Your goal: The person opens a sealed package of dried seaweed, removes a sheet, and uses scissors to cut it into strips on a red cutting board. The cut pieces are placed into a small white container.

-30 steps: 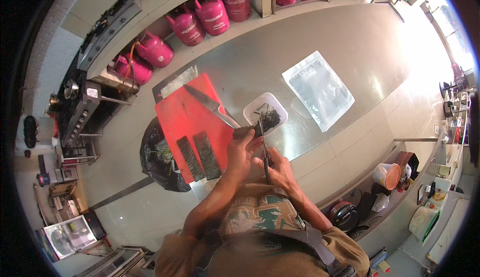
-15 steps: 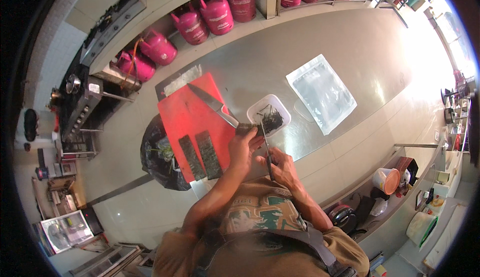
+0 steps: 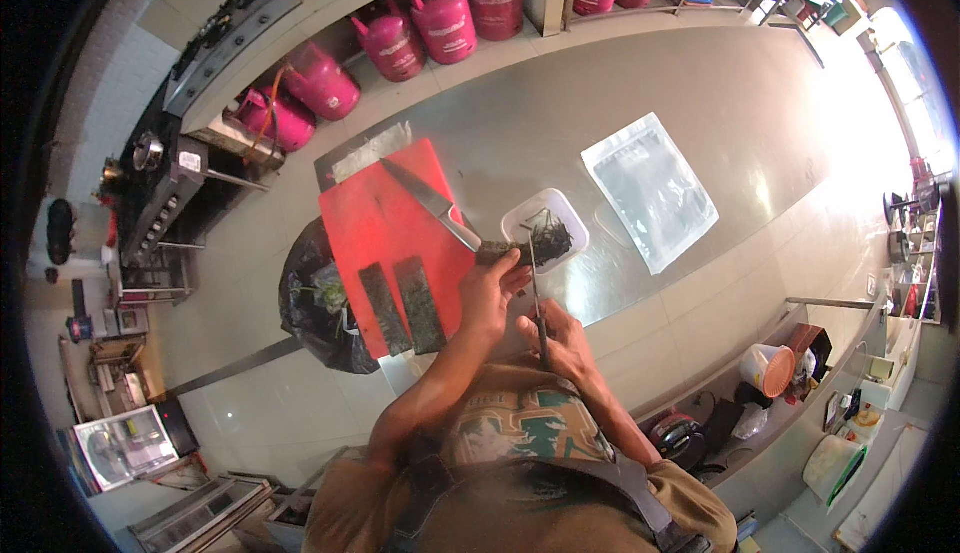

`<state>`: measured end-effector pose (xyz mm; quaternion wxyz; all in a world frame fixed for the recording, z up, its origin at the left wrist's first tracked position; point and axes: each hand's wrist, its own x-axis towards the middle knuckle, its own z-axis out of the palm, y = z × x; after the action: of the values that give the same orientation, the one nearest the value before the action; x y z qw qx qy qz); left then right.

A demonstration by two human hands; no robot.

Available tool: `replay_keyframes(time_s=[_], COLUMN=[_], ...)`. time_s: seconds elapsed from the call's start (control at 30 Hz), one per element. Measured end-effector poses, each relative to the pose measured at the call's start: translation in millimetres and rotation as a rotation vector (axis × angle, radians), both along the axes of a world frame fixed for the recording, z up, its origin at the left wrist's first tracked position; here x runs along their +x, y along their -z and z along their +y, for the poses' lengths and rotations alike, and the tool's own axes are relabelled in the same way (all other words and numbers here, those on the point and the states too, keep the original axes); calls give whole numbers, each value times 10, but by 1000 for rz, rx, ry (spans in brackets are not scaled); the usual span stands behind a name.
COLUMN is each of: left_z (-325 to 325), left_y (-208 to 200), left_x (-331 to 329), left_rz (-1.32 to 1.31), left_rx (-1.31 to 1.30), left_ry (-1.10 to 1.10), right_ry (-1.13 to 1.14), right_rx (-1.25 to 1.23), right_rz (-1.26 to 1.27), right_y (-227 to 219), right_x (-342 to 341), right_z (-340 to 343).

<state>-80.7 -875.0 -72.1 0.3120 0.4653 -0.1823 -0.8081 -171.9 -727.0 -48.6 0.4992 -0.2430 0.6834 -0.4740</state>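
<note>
My left hand (image 3: 490, 298) pinches a dark strip of nori (image 3: 498, 252) by its lower edge, above the near left rim of a white plastic tub (image 3: 512, 221). Thin nori shreds (image 3: 553, 240) lie inside that tub. A pair of scissors (image 3: 535, 278) is gripped in my right hand (image 3: 566, 345), its narrow blades upright at the strip's right end. Whether the blades are parted is too small to tell. On the red cutting board (image 3: 350, 223) lie two more nori pieces, a left one (image 3: 384, 310) and a right one (image 3: 420, 305). A knife (image 3: 415, 188) rests across the board's right edge.
A clear plastic pouch (image 3: 652, 193) lies right of the tub on the steel table (image 3: 520, 103). Left of the board sits a black plastic bag (image 3: 310, 303) with something green inside. Pink gas cylinders (image 3: 443, 28) stand along the far wall. Crumpled clear plastic (image 3: 370, 153) lies behind the board.
The whole view has shifted slightly. More of the nori strip shows right of my left fingers, over the tub. Both hands keep their holds.
</note>
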Motion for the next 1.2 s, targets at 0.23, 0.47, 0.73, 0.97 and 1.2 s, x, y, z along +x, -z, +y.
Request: replay_keyframes(time_s=[0.23,0.47,0.73,0.97,1.2], left_z=[20,-10,-74,-24,0], left_y=[28,-25,5,32,7], left_x=[-3,-10,2,-31,-10], left_rz=[-18,-39,10,16,2], left_rx=[-6,-6,52,88,60], left_ry=[59,66,16,4,-20], right_ry=[-6,18,5,-96,-158], right_rx=[31,29,-4,17,95], right_rz=[79,128,-83,161,140], right_y=[-72,129,-153,-64,-201], right_x=[-69,-18,-25,-78,-109], right_z=[-98,-37,-40,-68,-60])
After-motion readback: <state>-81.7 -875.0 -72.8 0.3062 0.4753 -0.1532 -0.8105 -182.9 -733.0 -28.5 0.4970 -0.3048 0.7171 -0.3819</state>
